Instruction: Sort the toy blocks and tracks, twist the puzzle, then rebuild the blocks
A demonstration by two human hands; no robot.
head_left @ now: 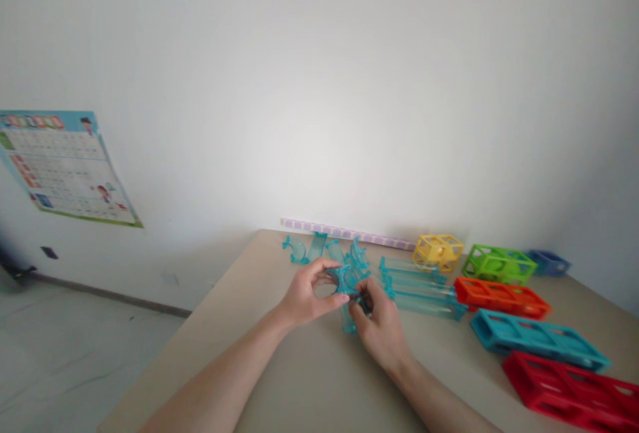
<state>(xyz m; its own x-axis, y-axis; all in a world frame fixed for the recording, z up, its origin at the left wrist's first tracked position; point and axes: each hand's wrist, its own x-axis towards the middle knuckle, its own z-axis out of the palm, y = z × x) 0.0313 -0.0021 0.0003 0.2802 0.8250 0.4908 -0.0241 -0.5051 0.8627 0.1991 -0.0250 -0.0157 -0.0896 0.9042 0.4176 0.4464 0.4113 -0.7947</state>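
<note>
My left hand (pixel 307 292) and my right hand (pixel 380 328) meet over the beige table (pixel 304 380). Both pinch a clear teal plastic track piece (pixel 344 280) between them, held just above the tabletop. The left thumb and fingers curl around its left side; the right fingers grip its lower right end. A straight teal strip (pixel 348 321) lies on the table directly under the hands. More clear teal track pieces (pixel 319 248) lie just beyond the hands.
Long teal channels (pixel 424 296) lie right of the hands. Open-frame blocks line the right side: yellow (pixel 438 251), green (pixel 498 264), orange (pixel 502 297), teal (pixel 536 340), red (pixel 574 390), blue (pixel 549 262). A purple strip (pixel 344 232) runs along the wall. A poster (pixel 62 167) hangs at the left.
</note>
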